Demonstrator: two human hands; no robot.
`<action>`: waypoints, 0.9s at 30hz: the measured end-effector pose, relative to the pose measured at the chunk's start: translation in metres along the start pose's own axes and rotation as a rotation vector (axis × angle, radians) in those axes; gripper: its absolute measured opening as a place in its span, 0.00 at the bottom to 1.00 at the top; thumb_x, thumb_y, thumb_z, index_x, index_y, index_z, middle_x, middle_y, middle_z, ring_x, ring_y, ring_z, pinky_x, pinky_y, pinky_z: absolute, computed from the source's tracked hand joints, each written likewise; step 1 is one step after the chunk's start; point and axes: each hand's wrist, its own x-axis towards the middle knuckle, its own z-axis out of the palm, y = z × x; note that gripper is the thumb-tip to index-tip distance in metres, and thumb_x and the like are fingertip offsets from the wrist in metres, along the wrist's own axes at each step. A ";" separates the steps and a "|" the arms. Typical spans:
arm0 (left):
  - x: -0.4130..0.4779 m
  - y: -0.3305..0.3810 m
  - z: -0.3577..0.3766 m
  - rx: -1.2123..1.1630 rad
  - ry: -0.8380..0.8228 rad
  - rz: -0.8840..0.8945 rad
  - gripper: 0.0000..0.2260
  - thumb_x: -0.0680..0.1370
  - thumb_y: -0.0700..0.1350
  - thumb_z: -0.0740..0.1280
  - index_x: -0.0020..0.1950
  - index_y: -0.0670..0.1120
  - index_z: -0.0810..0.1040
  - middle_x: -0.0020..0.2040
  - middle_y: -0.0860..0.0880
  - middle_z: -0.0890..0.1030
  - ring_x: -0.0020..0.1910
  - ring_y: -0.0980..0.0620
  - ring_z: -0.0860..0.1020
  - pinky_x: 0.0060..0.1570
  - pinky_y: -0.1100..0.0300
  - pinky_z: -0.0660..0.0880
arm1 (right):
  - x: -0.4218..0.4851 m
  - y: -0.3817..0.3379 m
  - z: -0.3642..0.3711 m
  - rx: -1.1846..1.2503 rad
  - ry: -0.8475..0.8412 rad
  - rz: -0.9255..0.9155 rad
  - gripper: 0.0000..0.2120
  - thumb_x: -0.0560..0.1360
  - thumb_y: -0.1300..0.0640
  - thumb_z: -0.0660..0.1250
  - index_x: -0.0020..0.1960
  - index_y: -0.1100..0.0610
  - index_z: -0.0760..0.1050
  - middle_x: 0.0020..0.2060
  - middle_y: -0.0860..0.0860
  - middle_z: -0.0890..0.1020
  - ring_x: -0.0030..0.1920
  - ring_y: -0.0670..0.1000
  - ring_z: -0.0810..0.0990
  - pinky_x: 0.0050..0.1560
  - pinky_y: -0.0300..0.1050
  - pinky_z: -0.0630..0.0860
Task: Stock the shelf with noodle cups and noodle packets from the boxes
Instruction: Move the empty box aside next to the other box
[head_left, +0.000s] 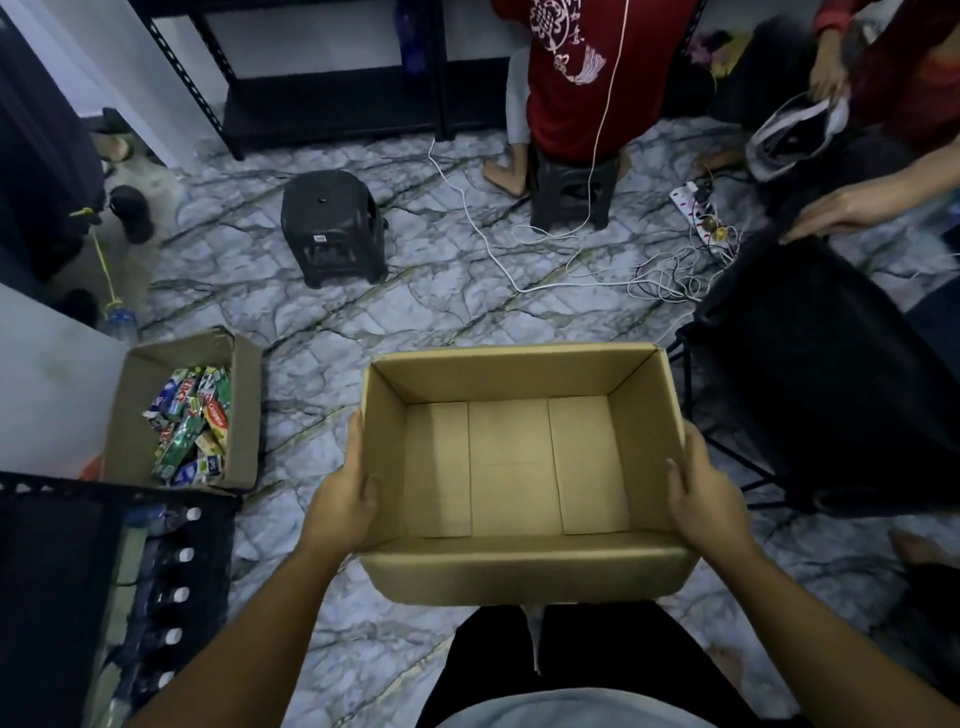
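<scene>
Two cardboard boxes over a grey marble-patterned floor (415, 296). Far left, beside a dark rack (62, 545), a small box (241, 410) of toothpaste cartons. Behind, a black stool (332, 223) and white cables (519, 249). Centre, a big box (519, 571), bottom bare, gripped by left hand (340, 501) and right hand (711, 501), thumbs hooked inside the side walls, fingers outside. Right, a black bag (831, 395).

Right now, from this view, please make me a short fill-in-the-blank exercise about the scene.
1. The left hand and the right hand grip a box that is ____ inside.
2. The small box on the floor holds ____ packs.
3. The stool that nobody sits on is ____ in colour.
Missing words: empty; toothpaste; black.
</scene>
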 end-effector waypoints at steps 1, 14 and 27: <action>0.009 0.002 -0.005 -0.003 0.001 0.001 0.44 0.82 0.36 0.63 0.82 0.55 0.33 0.30 0.43 0.75 0.26 0.46 0.72 0.26 0.56 0.60 | 0.011 -0.007 -0.003 0.003 -0.005 -0.014 0.27 0.84 0.56 0.59 0.80 0.51 0.54 0.39 0.56 0.83 0.33 0.58 0.79 0.33 0.55 0.78; 0.130 0.020 -0.034 -0.116 0.125 -0.178 0.44 0.81 0.36 0.62 0.82 0.54 0.33 0.35 0.40 0.79 0.31 0.43 0.77 0.31 0.50 0.71 | 0.218 -0.097 -0.017 -0.113 -0.100 -0.250 0.34 0.83 0.57 0.61 0.83 0.49 0.48 0.40 0.63 0.84 0.37 0.64 0.83 0.35 0.51 0.74; 0.159 0.042 -0.047 -0.273 0.381 -0.553 0.44 0.78 0.32 0.61 0.83 0.54 0.36 0.29 0.48 0.72 0.28 0.49 0.72 0.28 0.57 0.62 | 0.403 -0.244 0.002 -0.219 -0.375 -0.707 0.41 0.84 0.57 0.57 0.77 0.32 0.29 0.28 0.51 0.76 0.25 0.51 0.75 0.25 0.45 0.65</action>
